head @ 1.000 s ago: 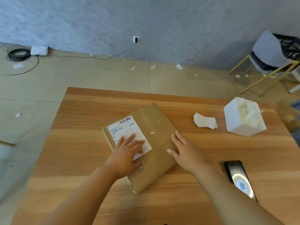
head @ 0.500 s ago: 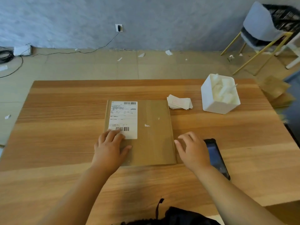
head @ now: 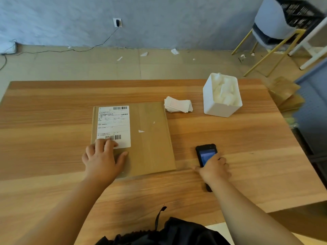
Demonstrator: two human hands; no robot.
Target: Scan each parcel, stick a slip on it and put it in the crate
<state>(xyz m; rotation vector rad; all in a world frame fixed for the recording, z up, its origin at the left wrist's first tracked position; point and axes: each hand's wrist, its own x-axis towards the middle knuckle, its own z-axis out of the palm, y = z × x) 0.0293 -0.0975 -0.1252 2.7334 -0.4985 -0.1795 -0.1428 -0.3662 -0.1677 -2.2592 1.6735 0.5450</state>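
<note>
Here the left hand (head: 102, 160) presses flat on the parcel (head: 150, 135), the right hand (head: 214, 169) grips the scanner (head: 206, 152), and the white box (head: 217, 109) holds paper scraps (head: 224, 92).

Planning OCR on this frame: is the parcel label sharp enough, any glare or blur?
Head view: soft even light, no glare on the label; barcodes resolve as bars, small print too soft to read; the left hand covers its near left corner. Head view, right edge: the brown parcels past the table are smeared.
</note>
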